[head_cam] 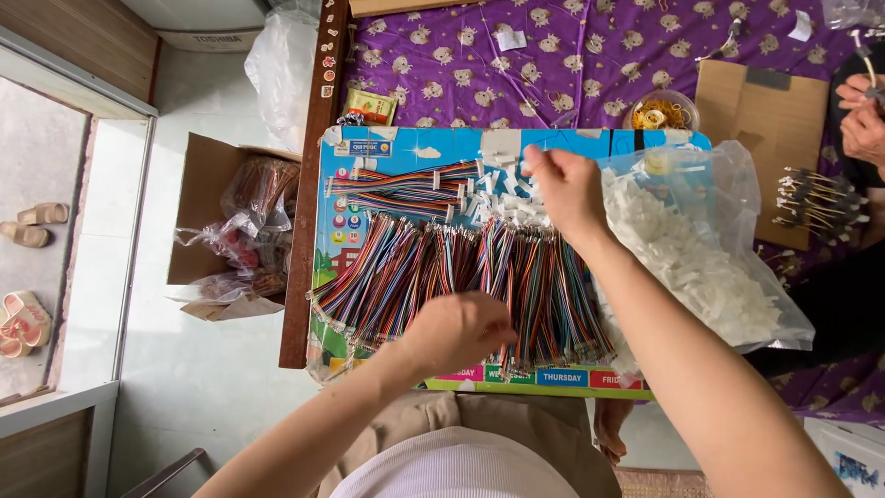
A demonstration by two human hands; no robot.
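1. The left hand (458, 329) was curled nearly closed over the near ends of the wires (461, 277), fingertips pinched down among them; whether it gripped one wire or a small bunch could not be told.
2. The right hand (567, 189) lay past the left hand and to its right, at the far ends of the same wires. Its fingers were bent downward and loosely gathered on the white connectors (502, 207); what it held, if anything, was hidden beneath the palm.
3. The wires ran as a broad multicoloured row between the two hands, fanned side by side on a bright board (387, 148).
4. Left of the right hand, a second, smaller bundle (406, 189) lay crosswise on the board, its own white plugs pointing toward that hand.
5. Just right of the right hand, touching the wrist, sat a clear bag (701, 240) full of small white housings.
6. Beyond the right hand, a small bowl (660, 112) of yellow bits stood on the purple cloth (572, 55), with a sheet of cardboard (765, 138) to its right.
7. Far to the right, another person's hands (862, 115) worked apart from the wearer's, near a cluster of wire stubs (816, 198).
8. Left of the left hand, off the table edge, an open box (207, 198) held plastic bags on the floor, and sandals (28, 277) lay farther left.
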